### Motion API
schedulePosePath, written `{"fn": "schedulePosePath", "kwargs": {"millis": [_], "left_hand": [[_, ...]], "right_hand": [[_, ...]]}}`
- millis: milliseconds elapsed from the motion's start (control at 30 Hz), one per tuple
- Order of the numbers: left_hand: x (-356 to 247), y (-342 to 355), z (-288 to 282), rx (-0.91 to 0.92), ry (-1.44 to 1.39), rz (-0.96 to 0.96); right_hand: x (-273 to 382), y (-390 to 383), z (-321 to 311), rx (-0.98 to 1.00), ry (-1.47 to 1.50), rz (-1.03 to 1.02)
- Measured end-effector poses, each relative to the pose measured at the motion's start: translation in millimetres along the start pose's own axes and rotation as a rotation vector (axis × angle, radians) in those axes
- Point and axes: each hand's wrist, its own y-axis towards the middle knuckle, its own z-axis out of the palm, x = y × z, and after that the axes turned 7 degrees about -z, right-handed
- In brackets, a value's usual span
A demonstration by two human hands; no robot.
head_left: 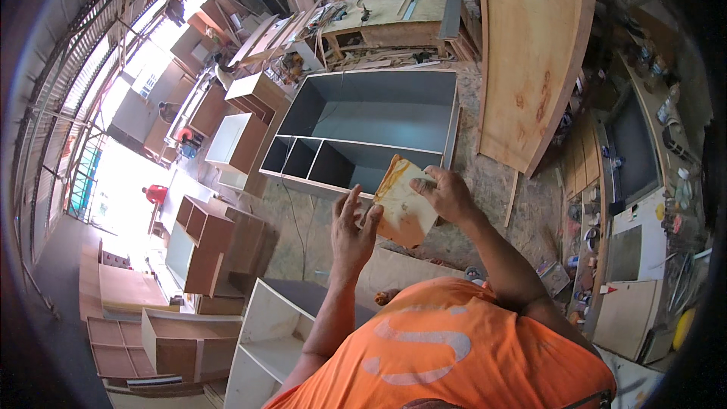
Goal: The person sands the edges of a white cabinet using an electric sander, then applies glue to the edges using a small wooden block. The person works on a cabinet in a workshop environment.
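Above workshop floor, right hand grips stained board

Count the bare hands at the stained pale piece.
2: the right hand grips the stained pale piece at its upper right; the left hand is at its left edge, contact unclear. No other hand shows there.

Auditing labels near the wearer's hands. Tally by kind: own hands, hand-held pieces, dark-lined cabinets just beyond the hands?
Hands (left hand, right hand): 2
Held pieces (pale flat piece): 1
Cabinets (dark-lined cabinet): 1
Total: 4
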Motion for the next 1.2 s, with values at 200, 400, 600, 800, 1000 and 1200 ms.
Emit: {"fn": "schedulePosePath", "kwargs": {"millis": [200,400,600,800,1000,1200], "left_hand": [[14.8,6.4,-3.1,-0.24,0.073,0.105],[37.7,-12.3,43.5,0.273,-0.551,-0.237],[15.5,-21.6,28.9,0.246,-0.512,-0.242],[-2.7,-26.2,14.2,0.351,-0.428,-0.229],[-8.6,-36.8,8.1,0.351,-0.357,-0.218],[-3.7,-30.0,11.7,0.314,-0.339,-0.114]], "right_hand": [[-20.0,-2.6,18.9,-0.318,-0.038,-0.08],[-3.4,-16.8,41.9,-0.18,0.374,0.08],[19.4,13.8,8.0,-0.168,-0.106,-0.441],[35.4,36.1,-8.1,0.076,-0.289,-0.641],[27.9,39.5,10.9,0.136,-0.09,-0.438],[6.9,39.7,37.8,-0.269,-0.151,-0.466]]}}
